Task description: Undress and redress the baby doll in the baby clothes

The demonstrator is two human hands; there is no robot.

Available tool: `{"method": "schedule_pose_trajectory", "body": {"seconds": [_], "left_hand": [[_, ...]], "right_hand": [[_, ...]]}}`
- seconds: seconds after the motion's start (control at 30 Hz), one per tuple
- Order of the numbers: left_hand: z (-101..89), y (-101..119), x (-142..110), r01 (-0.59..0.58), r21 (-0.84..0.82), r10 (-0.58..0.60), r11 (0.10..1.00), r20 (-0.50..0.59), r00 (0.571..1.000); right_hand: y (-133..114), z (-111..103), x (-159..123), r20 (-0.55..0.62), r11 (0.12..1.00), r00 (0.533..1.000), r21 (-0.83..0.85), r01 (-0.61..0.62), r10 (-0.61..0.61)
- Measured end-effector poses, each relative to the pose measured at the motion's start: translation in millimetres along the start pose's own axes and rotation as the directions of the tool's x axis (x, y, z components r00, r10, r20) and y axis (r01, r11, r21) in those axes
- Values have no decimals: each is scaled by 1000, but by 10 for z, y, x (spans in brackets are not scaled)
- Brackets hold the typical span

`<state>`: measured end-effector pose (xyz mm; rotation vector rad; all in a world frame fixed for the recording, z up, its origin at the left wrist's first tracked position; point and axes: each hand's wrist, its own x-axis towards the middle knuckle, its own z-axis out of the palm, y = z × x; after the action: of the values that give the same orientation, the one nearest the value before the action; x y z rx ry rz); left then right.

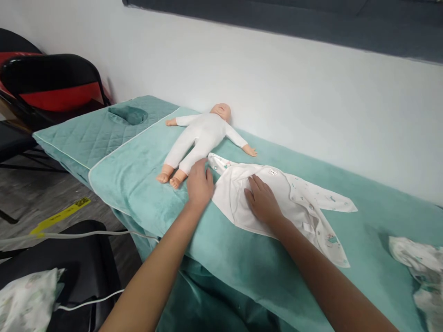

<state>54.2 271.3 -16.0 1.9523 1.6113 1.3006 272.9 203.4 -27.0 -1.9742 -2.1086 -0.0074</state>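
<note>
A white baby top (280, 184) with green-printed sleeves lies spread on a green bed cover (134, 184). Its inside shows around a small label, and snap buttons run along one edge. My right hand (262, 199) rests open and flat on the white cloth. At the top's left edge, my left hand (200, 182) is on the cover with thumb and fingers apart, close to a doll's feet. That baby doll (204, 131), with a white body, lies on its back beyond my left hand, arms spread and head toward the wall.
Another printed cloth bundle (420, 258) lies at the bed's right end. A quilted section with a face hole (128, 115) forms the left end. Black chairs (51, 83) stand at left; the near chair (86, 258) holds a printed cloth (29, 299) beside a white cable (93, 234).
</note>
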Motion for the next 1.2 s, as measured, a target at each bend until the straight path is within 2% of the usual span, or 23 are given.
{"method": "schedule_pose_trajectory", "body": {"seconds": [0.13,0.23,0.33,0.47,0.57,0.63,0.73,0.87,0.97,1.07,1.2], "left_hand": [[71,19,25,-143,141,122,980,145,982],[102,10,72,-87,189,51,978,188,981],[103,-33,102,-22,137,-8,990,213,977],[86,-89,91,-11,-30,15,999,144,989],[65,-88,68,-27,-73,32,997,77,997],[48,-71,52,-25,-45,26,999,32,999],[37,-52,34,-5,45,6,999,-20,1000],[63,-63,28,22,182,-20,983,-9,1000],[76,-70,23,-28,215,32,976,-15,999],[50,-48,-27,-123,210,135,970,-40,990],[-26,40,-218,-296,234,286,926,77,955]], "right_hand": [[17,46,122,-39,1000,999,28,-4,5],[13,73,212,-84,997,996,66,-27,32],[13,89,239,-104,996,994,80,-39,47],[20,100,224,-134,996,991,92,-17,30],[14,95,241,-130,996,992,92,11,1],[4,83,279,-97,998,995,66,3,4],[-11,60,362,-46,997,996,6,-70,71],[-19,52,449,-39,989,988,-19,-149,149],[-26,62,457,-40,989,989,-22,-145,144],[-45,70,424,-34,991,991,-25,-128,127],[-101,91,337,-30,993,993,-25,-114,113]]}}
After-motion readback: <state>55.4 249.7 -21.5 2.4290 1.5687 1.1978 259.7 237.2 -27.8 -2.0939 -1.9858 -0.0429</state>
